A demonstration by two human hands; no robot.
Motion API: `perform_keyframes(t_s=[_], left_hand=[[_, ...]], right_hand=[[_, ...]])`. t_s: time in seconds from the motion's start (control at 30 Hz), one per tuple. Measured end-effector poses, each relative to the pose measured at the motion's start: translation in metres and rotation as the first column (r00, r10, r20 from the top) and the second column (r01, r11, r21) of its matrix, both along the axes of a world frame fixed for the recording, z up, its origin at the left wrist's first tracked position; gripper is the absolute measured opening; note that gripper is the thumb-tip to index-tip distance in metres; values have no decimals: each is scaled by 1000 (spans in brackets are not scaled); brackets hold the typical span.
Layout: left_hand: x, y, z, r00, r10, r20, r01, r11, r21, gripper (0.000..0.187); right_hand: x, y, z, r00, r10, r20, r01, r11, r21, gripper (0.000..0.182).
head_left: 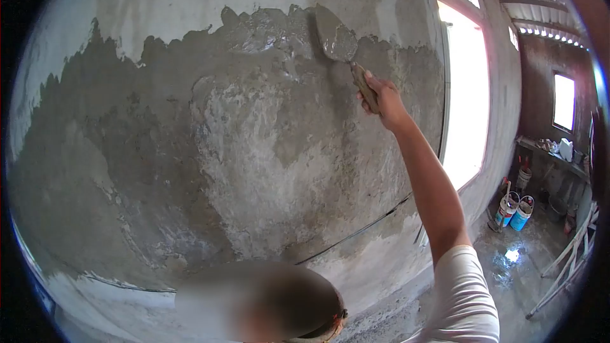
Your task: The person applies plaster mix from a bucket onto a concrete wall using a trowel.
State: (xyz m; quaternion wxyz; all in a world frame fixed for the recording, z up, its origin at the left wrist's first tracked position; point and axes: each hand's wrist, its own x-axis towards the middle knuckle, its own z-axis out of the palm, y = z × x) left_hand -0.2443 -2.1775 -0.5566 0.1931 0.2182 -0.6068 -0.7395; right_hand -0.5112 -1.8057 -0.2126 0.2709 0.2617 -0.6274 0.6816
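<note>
My right hand (380, 98) is closed around the handle of a trowel (337, 37), with the arm stretched up and forward. The trowel's blade, smeared with wet mortar, lies at or very near the wall (241, 133), by the ragged upper edge of a darker grey layer. Glossy wet mortar (267, 35) shows just left of the blade. At the bottom centre a round brown-rimmed object (340, 321) is mostly covered by a blurred patch, so its contents are hidden. My left hand cannot be made out.
A bright opening (467, 95) stands right of the worked wall. Beyond it are buckets (507, 208) on a wet floor (502, 267), a shelf (556, 155) with items, and pale poles (565, 270) at the far right. A dark cable (356, 232) runs along the lower wall.
</note>
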Motion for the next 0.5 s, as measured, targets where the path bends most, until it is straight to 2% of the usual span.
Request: perform_keyframes(t_s=[0.07,0.1,0.13,0.17,0.23,0.27,0.43,0.5], left_hand=[[5,-13,-20,999,-6,32,8,999,-52,39],[4,-16,-25,998,2,63,5,995,-101,36],[18,-2,-9,1000,-5,-2,5,1000,-28,33],[22,-3,-9,1000,-8,1,8,1000,-27,33],[26,-6,-10,997,24,78,-18,998,-66,32],[29,-3,-7,995,82,51,-75,989,-127,32],[36,-24,-17,990,55,126,-38,990,-138,30],[33,-29,-26,993,114,6,-112,986,-123,30]], right_hand=[[-24,-3,9,982,186,15,-181,970,-162,42],[-33,-7,11,982,187,9,-183,970,-158,42],[-39,-10,9,967,250,41,-233,940,-248,41],[-44,-12,3,946,314,75,-272,900,-339,40],[-56,-14,-21,929,359,93,-308,886,-347,40],[-58,-13,-39,906,406,120,-344,870,-353,40],[-20,2,-108,853,459,249,-365,865,-344,39],[-8,6,-100,827,493,269,-409,857,-313,39]])
